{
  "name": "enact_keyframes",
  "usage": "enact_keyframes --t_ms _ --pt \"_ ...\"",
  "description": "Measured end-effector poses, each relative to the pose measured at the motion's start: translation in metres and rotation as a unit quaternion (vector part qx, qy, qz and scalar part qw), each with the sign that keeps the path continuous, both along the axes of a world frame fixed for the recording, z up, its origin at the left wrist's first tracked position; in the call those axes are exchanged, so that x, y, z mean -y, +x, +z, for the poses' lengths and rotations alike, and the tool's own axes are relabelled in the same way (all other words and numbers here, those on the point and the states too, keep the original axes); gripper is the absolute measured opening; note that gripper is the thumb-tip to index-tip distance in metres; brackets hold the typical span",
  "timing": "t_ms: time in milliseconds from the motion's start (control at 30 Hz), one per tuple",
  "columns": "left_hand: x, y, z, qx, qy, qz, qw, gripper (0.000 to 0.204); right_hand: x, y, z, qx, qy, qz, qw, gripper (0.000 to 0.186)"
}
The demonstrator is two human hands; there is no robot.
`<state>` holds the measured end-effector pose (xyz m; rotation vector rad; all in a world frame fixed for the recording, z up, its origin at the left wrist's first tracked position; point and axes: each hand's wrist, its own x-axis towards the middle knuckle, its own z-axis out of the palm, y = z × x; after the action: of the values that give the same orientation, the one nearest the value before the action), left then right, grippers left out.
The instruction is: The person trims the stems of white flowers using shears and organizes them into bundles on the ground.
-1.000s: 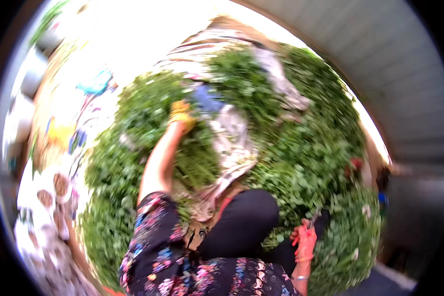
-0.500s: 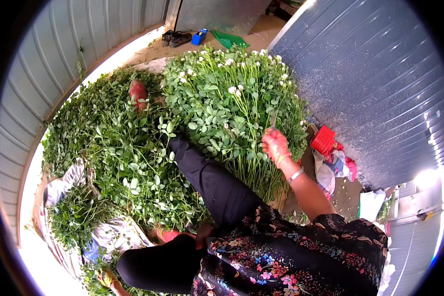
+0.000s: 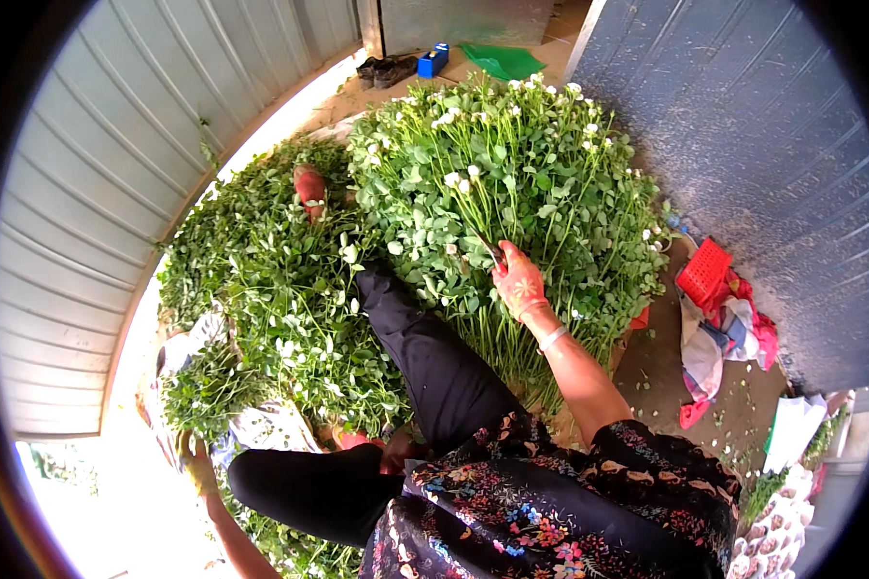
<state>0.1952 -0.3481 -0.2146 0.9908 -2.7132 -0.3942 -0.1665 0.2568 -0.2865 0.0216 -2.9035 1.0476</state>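
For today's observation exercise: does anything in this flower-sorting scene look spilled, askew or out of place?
Yes. Green scraps litter the bare floor beside a crumpled cloth heap with a tipped red basket. The flower pile itself looks orderly.

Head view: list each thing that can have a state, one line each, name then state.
Right hand: gloved, shut on a dark tool, in the flower stems.
Left hand: gloved, at the leafy pile's edge; grip unclear.
Flower bundle: stems laid together, white blooms at the far end.
Leafy pile: heaped loose.
Red basket: tilted on crumpled cloth.
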Motion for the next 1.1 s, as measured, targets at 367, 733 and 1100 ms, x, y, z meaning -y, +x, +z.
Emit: enact_keyframes --t_ms 367,733,1100 --pt "-0.358 -0.258 0.055 -0.048 0.523 -0.309 0.792 0.038 -0.03 0.039 0.07 -0.063 -0.285 -0.038 0.956 0.046" --pt "-0.465 -0.308 0.004 -0.102 0.815 -0.227 0.524 0.017 -0.006 0.092 0.105 -0.156 -0.204 0.109 0.96 0.043" --pt "-0.301 -0.304 0.132 -0.302 0.446 -0.249 0.805 0.015 0.029 0.036 0.163 -0.057 -0.225 0.187 0.955 0.031"
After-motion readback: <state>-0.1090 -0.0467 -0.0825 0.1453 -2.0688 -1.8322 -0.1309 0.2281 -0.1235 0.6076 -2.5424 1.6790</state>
